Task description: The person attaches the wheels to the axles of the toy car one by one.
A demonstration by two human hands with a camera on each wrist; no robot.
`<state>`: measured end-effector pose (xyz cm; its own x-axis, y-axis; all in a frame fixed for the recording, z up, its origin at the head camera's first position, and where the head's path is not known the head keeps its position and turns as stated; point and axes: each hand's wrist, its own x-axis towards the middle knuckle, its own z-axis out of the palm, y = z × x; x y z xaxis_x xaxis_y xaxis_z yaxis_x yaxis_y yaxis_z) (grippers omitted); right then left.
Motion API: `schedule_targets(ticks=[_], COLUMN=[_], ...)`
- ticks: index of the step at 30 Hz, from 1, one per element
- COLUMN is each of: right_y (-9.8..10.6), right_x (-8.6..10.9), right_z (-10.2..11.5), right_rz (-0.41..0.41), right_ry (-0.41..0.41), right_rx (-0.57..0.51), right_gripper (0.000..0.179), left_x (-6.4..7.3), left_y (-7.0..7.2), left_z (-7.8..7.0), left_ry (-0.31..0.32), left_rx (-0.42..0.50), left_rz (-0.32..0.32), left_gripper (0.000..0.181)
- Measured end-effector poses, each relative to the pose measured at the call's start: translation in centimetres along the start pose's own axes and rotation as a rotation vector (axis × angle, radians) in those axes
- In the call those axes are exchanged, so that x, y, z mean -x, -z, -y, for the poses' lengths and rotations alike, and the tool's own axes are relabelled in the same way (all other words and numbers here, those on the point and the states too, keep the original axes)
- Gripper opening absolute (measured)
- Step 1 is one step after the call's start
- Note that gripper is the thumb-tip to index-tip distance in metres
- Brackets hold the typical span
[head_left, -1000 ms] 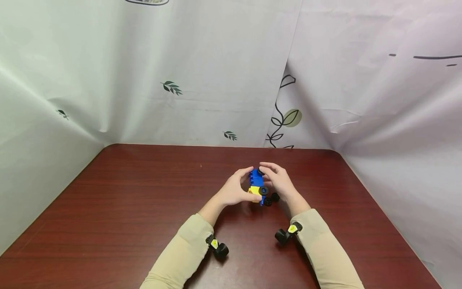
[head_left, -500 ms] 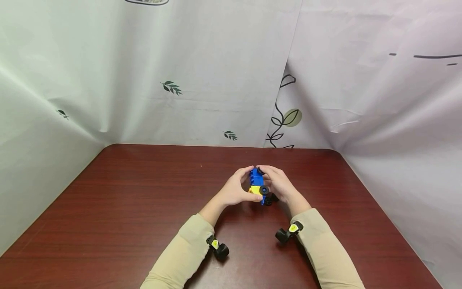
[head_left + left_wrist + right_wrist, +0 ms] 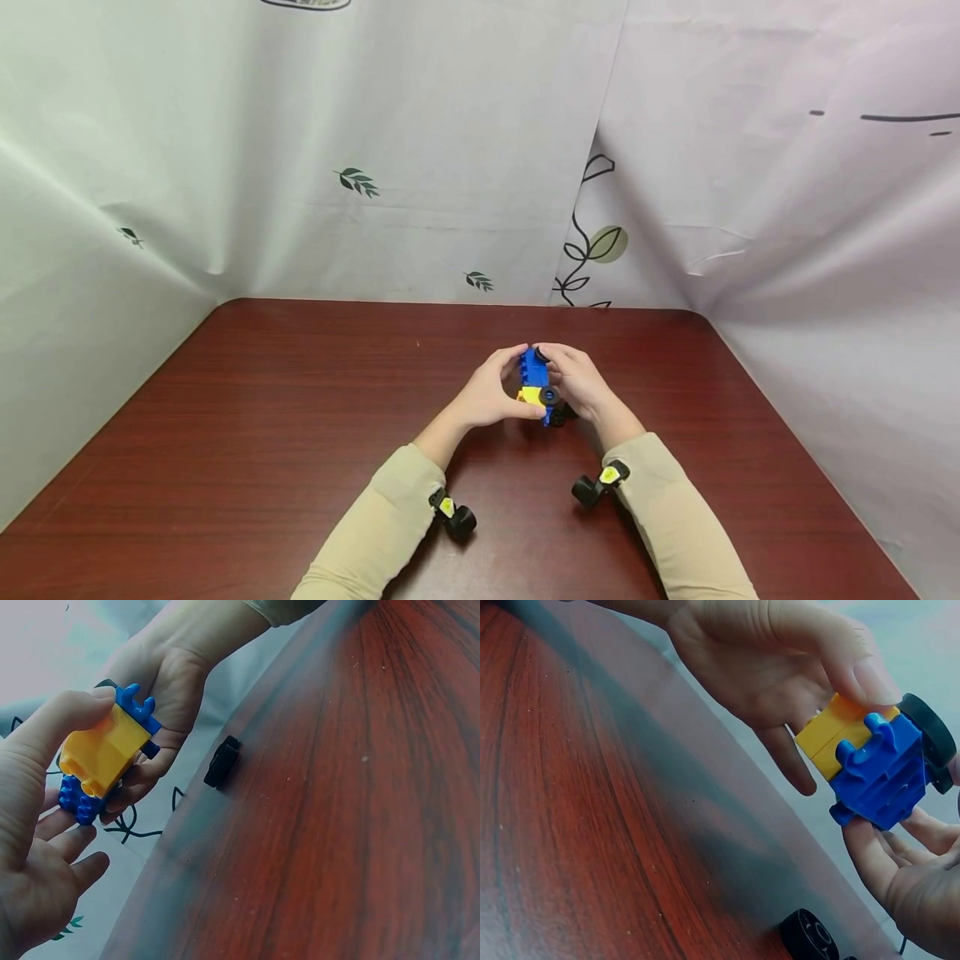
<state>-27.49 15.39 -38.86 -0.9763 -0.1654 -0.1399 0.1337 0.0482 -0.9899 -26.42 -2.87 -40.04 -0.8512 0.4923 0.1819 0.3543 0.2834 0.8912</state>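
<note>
A small toy car [image 3: 534, 373] of blue and yellow plastic blocks is held tilted between both hands above the table. My left hand [image 3: 486, 397] grips it, thumb on the yellow block [image 3: 105, 750] and fingers stretched to the far end. From the right side, my right hand [image 3: 587, 385] holds the car by its far wheel [image 3: 542, 356], with fingers curled by the blue base [image 3: 877, 776]. Near the left thumb, the base carries a blue hooked piece [image 3: 135, 703]. Another black wheel [image 3: 930, 727] shows on the car's side. Some of the right fingers are hidden behind the car.
A loose black wheel [image 3: 808, 936] lies on the brown table [image 3: 262, 442] beneath the hands; the edge of another is partly covered by the right hand. A white printed cloth [image 3: 420, 150] hangs along the table's back and sides. Both wrists wear small black cameras [image 3: 459, 522].
My right hand has closed in on the car's far end, its fingertips moving left onto it and its palm covering more of a loose wheel. Since half a second ago hardly anything has moved.
</note>
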Motion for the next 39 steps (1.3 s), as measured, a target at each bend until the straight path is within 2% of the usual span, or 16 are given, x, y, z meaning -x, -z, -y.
schedule_targets(ticks=[10, 17, 27, 34, 39], right_y=[-0.26, -0.32, -0.19, 0.23, 0.45], right_x=[-0.18, -0.14, -0.19, 0.07, 0.16], right_z=[0.14, 0.29, 0.32, 0.06, 0.1], right_rz=[-0.018, -0.011, -0.023, -0.052, -0.013], right_ry=[0.029, 0.053, 0.012, -0.048, -0.044], right_rx=[-0.009, 0.044, 0.06, 0.085, 0.093], right_gripper=[0.05, 0.051, 0.059, 0.062, 0.06], left_x=[-0.02, -0.03, -0.2, 0.11, 0.21], left_y=[0.16, 0.26, 0.44, 0.23, 0.31], left_z=[-0.15, -0.13, -0.23, -0.2, -0.27], left_ry=[-0.019, -0.017, 0.001, 0.026, 0.014], left_rx=[-0.038, -0.035, -0.007, -0.016, 0.001], left_rz=[-0.011, -0.017, -0.025, -0.046, -0.055], left_gripper=[0.099, 0.098, 0.098, 0.097, 0.096])
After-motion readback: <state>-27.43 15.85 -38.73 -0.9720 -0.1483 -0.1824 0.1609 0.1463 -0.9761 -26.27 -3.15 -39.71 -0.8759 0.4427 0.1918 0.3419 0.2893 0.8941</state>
